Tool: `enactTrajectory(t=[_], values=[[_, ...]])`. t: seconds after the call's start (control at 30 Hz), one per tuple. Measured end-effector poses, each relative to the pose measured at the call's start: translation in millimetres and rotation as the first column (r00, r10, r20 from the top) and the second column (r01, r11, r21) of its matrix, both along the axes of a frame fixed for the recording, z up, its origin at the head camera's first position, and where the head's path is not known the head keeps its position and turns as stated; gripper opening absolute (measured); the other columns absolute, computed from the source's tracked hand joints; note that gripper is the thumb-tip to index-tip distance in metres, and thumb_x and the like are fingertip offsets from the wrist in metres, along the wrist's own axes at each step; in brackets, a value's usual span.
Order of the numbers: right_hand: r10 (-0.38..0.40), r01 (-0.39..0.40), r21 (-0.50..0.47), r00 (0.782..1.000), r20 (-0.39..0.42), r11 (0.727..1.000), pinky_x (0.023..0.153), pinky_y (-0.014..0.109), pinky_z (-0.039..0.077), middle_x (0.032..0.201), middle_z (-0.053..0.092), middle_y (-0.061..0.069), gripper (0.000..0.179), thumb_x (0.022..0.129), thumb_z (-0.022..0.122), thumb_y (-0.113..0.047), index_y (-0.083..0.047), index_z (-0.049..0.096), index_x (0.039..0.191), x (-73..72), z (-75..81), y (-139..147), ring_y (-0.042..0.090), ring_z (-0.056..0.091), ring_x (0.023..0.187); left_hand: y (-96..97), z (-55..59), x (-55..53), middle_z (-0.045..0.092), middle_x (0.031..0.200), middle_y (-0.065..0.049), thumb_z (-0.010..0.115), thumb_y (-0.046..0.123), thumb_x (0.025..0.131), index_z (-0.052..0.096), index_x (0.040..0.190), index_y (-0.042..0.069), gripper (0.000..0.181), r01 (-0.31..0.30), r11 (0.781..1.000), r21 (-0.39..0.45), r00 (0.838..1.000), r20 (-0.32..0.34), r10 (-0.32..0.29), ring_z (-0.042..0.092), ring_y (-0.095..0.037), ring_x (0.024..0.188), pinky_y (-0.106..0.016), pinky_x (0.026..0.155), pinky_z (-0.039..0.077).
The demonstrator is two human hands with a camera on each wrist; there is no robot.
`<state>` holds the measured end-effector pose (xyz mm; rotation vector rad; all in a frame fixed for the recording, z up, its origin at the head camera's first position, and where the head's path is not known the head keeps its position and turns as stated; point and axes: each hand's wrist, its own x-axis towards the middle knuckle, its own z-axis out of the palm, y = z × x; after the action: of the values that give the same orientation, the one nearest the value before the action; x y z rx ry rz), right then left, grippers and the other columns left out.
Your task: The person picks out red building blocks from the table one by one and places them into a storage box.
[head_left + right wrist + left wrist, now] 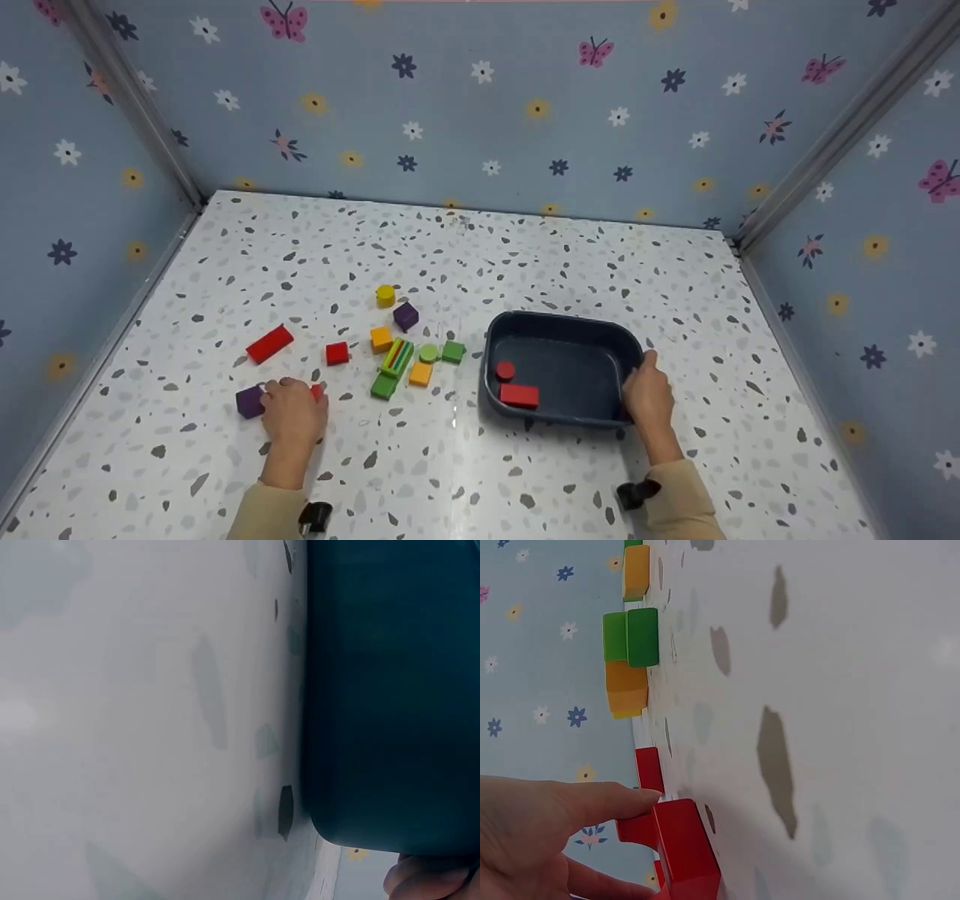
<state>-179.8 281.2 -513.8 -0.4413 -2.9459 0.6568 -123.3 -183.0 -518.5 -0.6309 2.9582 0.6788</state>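
On the white speckled table (pixel 420 472), the left hand (pixel 291 414) pinches a red arch-shaped block (pixel 688 847) just beside a purple cube (pixel 249 403). The right hand (pixel 649 391) grasps the right rim of a dark blue rectangular basin (pixel 574 367).

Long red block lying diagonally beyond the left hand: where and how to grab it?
I'd pinch the long red block across its two long sides, mid-length, from above. It lies flat and no other block touches it, so both sides look free. The left hand is nearest, but would probably have to release the notched red block first.
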Motion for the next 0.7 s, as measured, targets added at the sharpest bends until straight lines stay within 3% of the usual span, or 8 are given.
enactTrajectory(t=[0.27,0.7], values=[[0.013,-0.013,0.004,1.000,-0.025,1.000,0.047,0.047,0.042,0.082,0.056,0.031,0.021,0.090,0.039,-0.007,0.003,0.036,0.108,0.3,-1.6,0.1,0.040,0.057,0.064,-1.3,-1.6,2.1,0.039,0.093,-0.036,0.054,0.013,0.081,0.042,0.098,-0.027,0.045,-0.008,0.999,0.033,0.997,-0.080,0.011,0.042,-0.048,0.088,-0.050,0.066,0.042],[0.004,-0.004,0.006,1.000,-0.025,1.000,0.050,0.048,0.042,0.083,0.056,0.031,0.021,0.090,0.038,-0.008,0.002,0.037,0.108,-0.8,-1.6,0.0,0.040,0.057,0.066,5.1,7.2,1.8,0.037,0.103,-0.035,0.057,0.017,0.081,0.039,0.108,-0.026,0.053,-0.039,0.998,0.052,0.997,-0.057,0.042,0.039,-0.048,0.097,-0.051,0.077,0.041]])
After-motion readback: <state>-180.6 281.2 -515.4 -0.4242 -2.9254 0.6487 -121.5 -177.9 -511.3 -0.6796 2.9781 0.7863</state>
